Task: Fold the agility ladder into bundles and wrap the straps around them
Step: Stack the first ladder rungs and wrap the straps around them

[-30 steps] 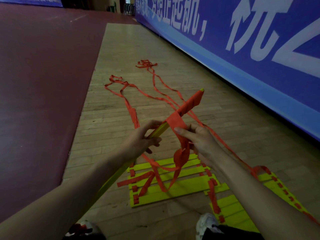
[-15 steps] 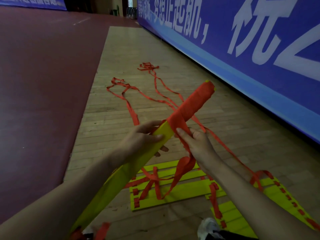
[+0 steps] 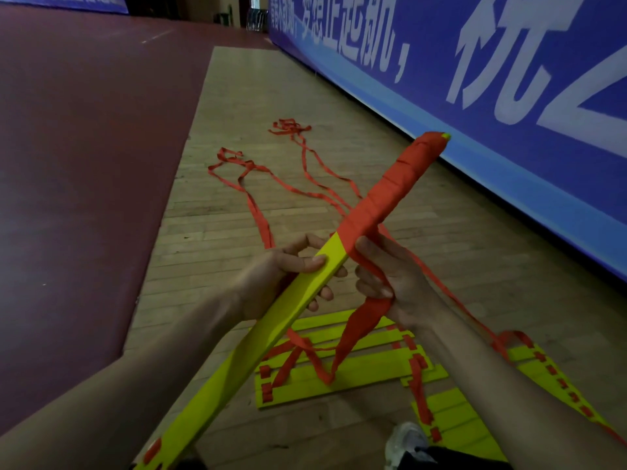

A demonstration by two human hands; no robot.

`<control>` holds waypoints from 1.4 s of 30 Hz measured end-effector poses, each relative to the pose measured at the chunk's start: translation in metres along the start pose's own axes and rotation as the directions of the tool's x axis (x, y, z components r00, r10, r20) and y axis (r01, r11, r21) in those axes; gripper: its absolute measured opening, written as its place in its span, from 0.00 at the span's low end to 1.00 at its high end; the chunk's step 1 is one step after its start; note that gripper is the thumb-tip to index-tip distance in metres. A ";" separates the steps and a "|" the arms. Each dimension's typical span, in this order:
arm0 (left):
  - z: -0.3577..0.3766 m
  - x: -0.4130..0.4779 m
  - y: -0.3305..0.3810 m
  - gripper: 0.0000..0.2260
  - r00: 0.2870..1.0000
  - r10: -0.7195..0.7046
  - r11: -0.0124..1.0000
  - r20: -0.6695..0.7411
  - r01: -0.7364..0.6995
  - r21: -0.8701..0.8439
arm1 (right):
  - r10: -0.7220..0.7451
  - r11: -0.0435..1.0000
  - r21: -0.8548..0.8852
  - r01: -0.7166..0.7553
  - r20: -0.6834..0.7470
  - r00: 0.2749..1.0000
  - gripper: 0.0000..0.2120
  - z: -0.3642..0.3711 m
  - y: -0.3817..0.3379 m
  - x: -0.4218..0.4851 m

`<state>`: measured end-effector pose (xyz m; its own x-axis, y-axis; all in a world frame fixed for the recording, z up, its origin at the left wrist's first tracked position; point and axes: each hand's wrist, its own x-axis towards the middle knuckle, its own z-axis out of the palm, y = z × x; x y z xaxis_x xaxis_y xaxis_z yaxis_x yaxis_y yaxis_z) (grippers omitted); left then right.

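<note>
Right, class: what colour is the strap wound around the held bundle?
Red strap on yellow bundle; best in head view.

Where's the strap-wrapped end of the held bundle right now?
Head view, right of centre: the red-wrapped end slants up from just above the right hand toward the blue banner, over loose straps on the wooden floor.

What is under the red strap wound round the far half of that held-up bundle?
The yellow bundle: its yellow shows at the far tip and where the left hand grips it. The red strap hides the rest beneath it.
</note>
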<state>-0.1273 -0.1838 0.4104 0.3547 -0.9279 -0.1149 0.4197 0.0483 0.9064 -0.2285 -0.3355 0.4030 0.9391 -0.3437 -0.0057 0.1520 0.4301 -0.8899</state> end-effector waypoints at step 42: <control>0.003 0.003 -0.005 0.12 1.000 -0.016 1.000 0.022 0.016 0.027 | 0.087 0.996 -0.031 -0.085 0.052 0.995 0.16 -0.006 -0.001 -0.002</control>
<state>-0.1309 -0.1876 0.4066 0.3295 -0.9364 -0.1206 0.4026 0.0238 0.9150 -0.2322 -0.3404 0.4016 0.9634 -0.2614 -0.0595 0.0617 0.4321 -0.8997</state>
